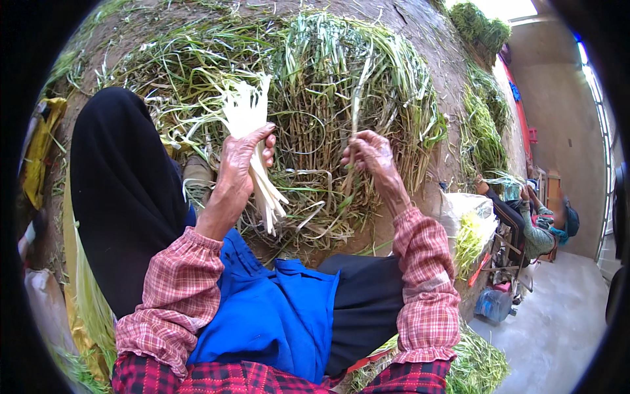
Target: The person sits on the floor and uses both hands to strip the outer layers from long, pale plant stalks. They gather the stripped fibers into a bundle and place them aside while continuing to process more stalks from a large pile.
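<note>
My left hand (241,155) grips a bundle of pale, whitish plant stems (267,197). Their bare ends point down toward my lap, and the frayed tops fan out above my thumb. Off to the right, the fingers of my right hand (372,153) pinch a single long stalk (356,106), pale green above and brownish below. Beneath and beyond both hands lies a broad heap of cut leafy stalks (315,128), green at the leaves and brown toward the lower ends. Below the hands, a blue cloth (266,320) covers part of my lap.
A white sack (472,204) with pale yellow-green strips stands at right. Beyond it another person (536,231) sits holding stalks. A clear plastic bottle (493,304) lies on the floor. More green stalks (485,120) lie along the wall. My raised black-clad knee (123,197) is at left.
</note>
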A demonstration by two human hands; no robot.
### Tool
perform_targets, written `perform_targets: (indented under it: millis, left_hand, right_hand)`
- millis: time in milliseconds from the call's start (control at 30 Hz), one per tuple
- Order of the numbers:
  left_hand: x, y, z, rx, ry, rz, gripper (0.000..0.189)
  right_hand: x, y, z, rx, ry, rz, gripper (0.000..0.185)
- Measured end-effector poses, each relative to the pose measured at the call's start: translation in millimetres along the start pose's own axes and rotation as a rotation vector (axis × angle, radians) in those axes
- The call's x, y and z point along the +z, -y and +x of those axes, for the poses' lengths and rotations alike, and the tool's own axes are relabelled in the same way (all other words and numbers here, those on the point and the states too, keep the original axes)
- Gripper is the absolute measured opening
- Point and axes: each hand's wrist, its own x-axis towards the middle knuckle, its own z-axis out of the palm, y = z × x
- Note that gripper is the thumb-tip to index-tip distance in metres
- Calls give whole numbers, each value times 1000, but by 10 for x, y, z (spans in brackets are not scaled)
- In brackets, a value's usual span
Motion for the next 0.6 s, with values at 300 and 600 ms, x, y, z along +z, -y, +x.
perform_targets:
  millis: [300,600]
  left_hand:
    - [-105,108,23,164,-30,174,22]
    - [-113,196,1,257,58,153,16]
  right_hand:
    - [888,380,-570,85,425,-60,19]
    - [1227,1208,-1069,-623,108,-630,31]
